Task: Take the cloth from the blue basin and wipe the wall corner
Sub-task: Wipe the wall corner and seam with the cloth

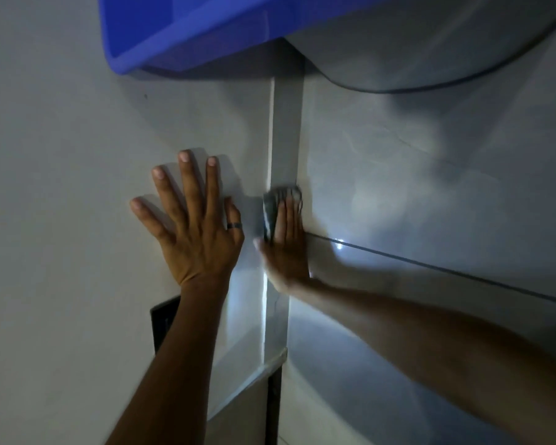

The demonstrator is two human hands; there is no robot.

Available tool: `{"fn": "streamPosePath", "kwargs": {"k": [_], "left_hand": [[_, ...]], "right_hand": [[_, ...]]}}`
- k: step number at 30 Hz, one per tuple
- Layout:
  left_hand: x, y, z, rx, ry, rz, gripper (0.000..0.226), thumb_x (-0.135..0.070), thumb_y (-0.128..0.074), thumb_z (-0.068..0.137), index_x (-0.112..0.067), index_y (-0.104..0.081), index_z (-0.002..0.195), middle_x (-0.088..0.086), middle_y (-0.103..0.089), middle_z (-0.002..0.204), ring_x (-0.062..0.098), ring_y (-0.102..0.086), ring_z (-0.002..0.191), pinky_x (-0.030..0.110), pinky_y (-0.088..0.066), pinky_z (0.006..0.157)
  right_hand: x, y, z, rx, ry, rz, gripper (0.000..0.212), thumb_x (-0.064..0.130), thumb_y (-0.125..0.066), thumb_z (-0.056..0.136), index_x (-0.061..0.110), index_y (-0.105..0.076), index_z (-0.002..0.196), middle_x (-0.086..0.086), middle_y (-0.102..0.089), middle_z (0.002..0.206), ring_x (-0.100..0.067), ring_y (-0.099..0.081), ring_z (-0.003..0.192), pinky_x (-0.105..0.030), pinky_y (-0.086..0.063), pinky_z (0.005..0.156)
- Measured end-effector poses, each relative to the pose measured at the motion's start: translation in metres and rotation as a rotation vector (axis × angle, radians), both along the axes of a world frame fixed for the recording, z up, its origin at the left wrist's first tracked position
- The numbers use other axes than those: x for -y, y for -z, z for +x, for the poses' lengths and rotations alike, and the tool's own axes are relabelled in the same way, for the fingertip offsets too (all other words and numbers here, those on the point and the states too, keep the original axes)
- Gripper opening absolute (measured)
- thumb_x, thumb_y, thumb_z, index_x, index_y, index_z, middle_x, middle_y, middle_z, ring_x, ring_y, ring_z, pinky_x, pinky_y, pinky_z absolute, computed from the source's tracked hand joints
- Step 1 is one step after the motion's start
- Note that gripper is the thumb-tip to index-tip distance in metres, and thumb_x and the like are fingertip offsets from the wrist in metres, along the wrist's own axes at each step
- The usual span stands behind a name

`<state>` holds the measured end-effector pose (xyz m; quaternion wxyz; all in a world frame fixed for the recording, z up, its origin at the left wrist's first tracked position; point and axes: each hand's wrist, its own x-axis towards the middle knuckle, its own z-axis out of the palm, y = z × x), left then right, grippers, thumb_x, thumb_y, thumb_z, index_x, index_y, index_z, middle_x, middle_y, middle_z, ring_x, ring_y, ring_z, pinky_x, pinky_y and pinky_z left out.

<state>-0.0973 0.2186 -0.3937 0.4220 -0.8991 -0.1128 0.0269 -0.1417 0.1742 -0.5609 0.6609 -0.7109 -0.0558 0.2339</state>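
My right hand (286,248) presses a small grey cloth (275,208) flat against the narrow vertical strip of the wall corner (286,139). The cloth pokes out above and to the left of my fingers. My left hand (193,226) lies flat on the left wall with its fingers spread, a ring on one finger, and holds nothing. The blue basin (180,33) fills the top of the view, above the corner.
A grey rounded object (430,53) sits at the top right beside the basin. A dark horizontal joint (446,268) crosses the glossy right wall, with a bright light glare near my right hand. A dark panel (161,326) shows on the left wall behind my left forearm.
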Motion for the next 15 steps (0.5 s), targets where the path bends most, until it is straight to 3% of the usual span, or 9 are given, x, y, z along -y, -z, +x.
{"fn": "streamPosePath", "kwargs": {"k": [3, 5, 8, 15], "left_hand": [[0.001, 0.002, 0.000, -0.005, 0.004, 0.002, 0.077, -0.053, -0.035, 0.113, -0.026, -0.005, 0.179, 0.010, 0.000, 0.183, 0.043, -0.003, 0.165, 0.072, 0.001, 0.123], [0.001, 0.002, 0.000, -0.004, 0.006, 0.015, 0.076, -0.052, -0.034, 0.114, -0.026, -0.004, 0.179, 0.011, 0.000, 0.183, 0.043, -0.004, 0.165, 0.072, 0.001, 0.124], [0.000, 0.002, -0.001, -0.002, 0.011, 0.021, 0.075, -0.052, -0.033, 0.114, -0.026, -0.005, 0.179, 0.011, -0.001, 0.183, 0.044, -0.005, 0.165, 0.072, 0.002, 0.124], [0.000, 0.003, 0.002, -0.025, 0.009, 0.064, 0.079, -0.055, -0.036, 0.113, -0.024, -0.007, 0.179, 0.013, -0.003, 0.183, 0.044, -0.005, 0.164, 0.071, 0.001, 0.123]], "right_hand": [[-0.011, -0.001, 0.088, 0.064, 0.179, 0.013, 0.082, 0.061, -0.027, 0.104, 0.008, -0.009, 0.164, -0.017, -0.016, 0.175, -0.032, -0.016, 0.164, -0.041, -0.011, 0.135], [-0.013, -0.003, 0.139, 0.087, 0.252, 0.024, 0.079, 0.050, -0.037, 0.103, 0.001, -0.020, 0.162, -0.023, -0.025, 0.172, -0.037, -0.023, 0.162, -0.046, -0.020, 0.134], [-0.013, -0.006, 0.192, 0.104, 0.279, 0.017, 0.074, 0.039, -0.045, 0.104, -0.005, -0.025, 0.160, -0.027, -0.025, 0.170, -0.042, -0.022, 0.161, -0.052, -0.023, 0.132], [-0.015, -0.009, 0.212, 0.039, 0.280, 0.013, 0.071, 0.039, -0.043, 0.106, 0.000, -0.023, 0.162, -0.023, -0.020, 0.173, -0.036, -0.017, 0.163, -0.045, -0.016, 0.134]]}}
